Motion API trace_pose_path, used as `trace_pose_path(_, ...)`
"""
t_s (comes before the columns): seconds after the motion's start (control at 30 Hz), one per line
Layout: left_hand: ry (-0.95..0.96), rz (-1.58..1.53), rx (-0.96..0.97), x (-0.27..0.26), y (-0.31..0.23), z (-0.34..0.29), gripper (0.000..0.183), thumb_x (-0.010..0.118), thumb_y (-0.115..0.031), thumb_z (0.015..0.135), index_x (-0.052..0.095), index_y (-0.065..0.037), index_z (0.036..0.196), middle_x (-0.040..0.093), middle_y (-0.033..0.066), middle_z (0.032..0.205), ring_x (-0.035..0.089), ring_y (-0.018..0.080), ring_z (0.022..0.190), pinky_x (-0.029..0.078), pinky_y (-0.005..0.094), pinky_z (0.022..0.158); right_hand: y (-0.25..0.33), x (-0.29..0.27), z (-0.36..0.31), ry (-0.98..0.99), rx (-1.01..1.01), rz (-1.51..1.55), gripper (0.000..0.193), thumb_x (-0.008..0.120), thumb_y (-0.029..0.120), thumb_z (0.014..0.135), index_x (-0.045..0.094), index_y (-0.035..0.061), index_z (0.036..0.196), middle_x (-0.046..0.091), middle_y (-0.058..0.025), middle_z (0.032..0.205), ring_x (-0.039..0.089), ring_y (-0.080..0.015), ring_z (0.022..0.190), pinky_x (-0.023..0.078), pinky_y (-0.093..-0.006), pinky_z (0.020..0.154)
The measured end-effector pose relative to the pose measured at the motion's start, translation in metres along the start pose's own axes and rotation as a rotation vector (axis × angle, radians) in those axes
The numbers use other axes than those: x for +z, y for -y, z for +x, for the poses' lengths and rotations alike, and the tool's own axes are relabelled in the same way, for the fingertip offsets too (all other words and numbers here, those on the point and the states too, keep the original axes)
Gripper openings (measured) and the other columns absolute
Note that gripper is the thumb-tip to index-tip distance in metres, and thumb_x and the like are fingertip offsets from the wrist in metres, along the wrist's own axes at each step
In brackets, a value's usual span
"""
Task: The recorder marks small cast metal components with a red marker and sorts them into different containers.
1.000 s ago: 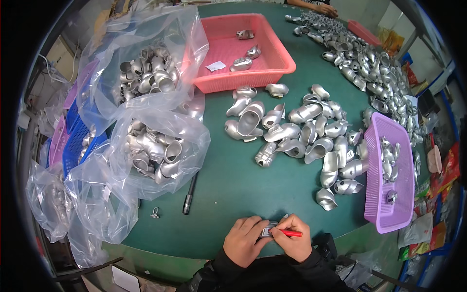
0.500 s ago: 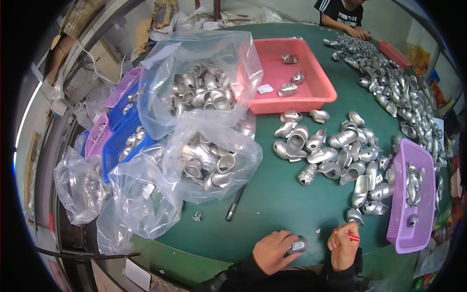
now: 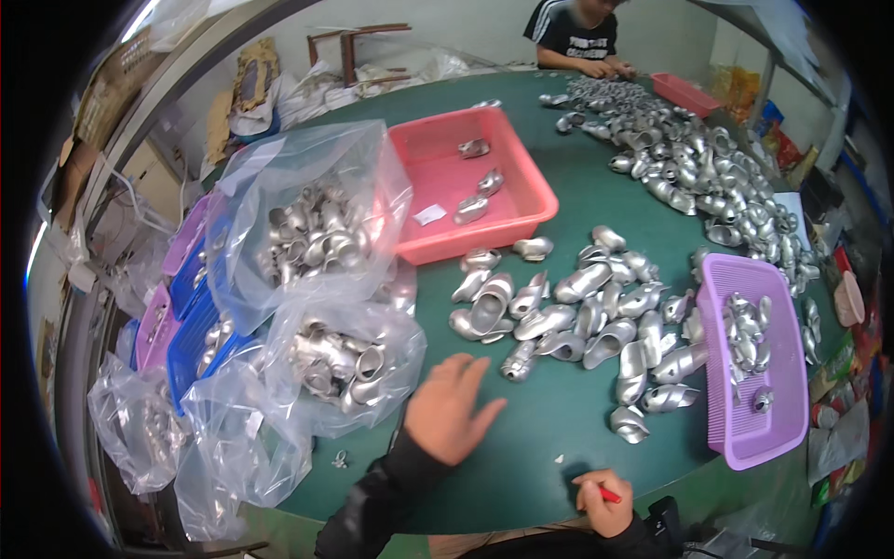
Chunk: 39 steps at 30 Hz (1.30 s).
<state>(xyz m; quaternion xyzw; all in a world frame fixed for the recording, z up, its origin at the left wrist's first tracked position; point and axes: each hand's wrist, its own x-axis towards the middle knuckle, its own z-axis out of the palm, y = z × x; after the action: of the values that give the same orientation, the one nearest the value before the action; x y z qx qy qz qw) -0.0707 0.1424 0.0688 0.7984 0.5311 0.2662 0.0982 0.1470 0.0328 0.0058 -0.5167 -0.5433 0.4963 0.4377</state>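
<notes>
The red pen (image 3: 610,496) is partly hidden.

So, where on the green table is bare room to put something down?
Bare: green table between the left hand and the right hand, except a white scrap; also the strip between the pink basket and the far-right metal heap. Crowded: the left, with plastic bags, and the middle, with loose metal parts.
</notes>
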Motion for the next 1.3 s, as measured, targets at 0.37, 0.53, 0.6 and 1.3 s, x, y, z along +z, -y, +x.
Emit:
trace_pose_path(0.37,0.156,-0.003,0.017,0.057,0.002,-0.003,0.042,0.06,-0.015,0.063,0.041,0.0,0.098,0.049,0.0151,0.083,0.047,0.0302,0.077,0.04,0.0352,0.063,0.005,0.0,0.004,0.099,0.058,0.116,0.017,0.045,0.005,0.079,0.048,-0.0004,0.095,0.053,-0.0046,0.06,0.048,-0.0074,0.051,0.039,-0.019,0.049)
trace_pose_path(0.53,0.152,-0.476,-0.184,0.026,-0.024,-0.053,0.043,0.067,-0.011,0.058,0.047,-0.004,0.095,0.053,0.0102,0.086,0.053,0.0233,0.076,0.042,0.0285,0.066,0.027,0.012,0.019,0.09,0.183,0.245,0.028,0.047,0.006,0.079,0.04,0.0002,0.105,0.055,-0.0077,0.078,0.049,-0.0078,0.061,0.041,-0.0198,0.055)
trace_pose_path(0.6,0.151,-0.569,-0.203,0.018,-0.033,-0.062,0.045,0.07,-0.009,0.056,0.048,-0.004,0.096,0.053,0.0083,0.089,0.053,0.0185,0.077,0.043,0.0264,0.068,0.03,0.018,0.025,0.168,0.154,0.318,0.029,0.048,0.007,0.079,0.038,0.0001,0.106,0.053,-0.0096,0.088,0.049,-0.0088,0.065,0.042,-0.0207,0.056)
trace_pose_path(1.3,0.113,-1.141,-0.391,0.019,-0.034,-0.1,0.047,0.066,-0.008,0.063,0.044,-0.002,0.104,0.054,0.0106,0.091,0.054,0.0157,0.08,0.044,0.0265,0.069,0.042,0.028,0.022,0.312,0.393,0.703,0.016,0.042,0.012,0.082,0.044,-0.0034,0.084,0.052,-0.0139,0.079,0.055,-0.0193,0.074,0.046,-0.0287,0.066)
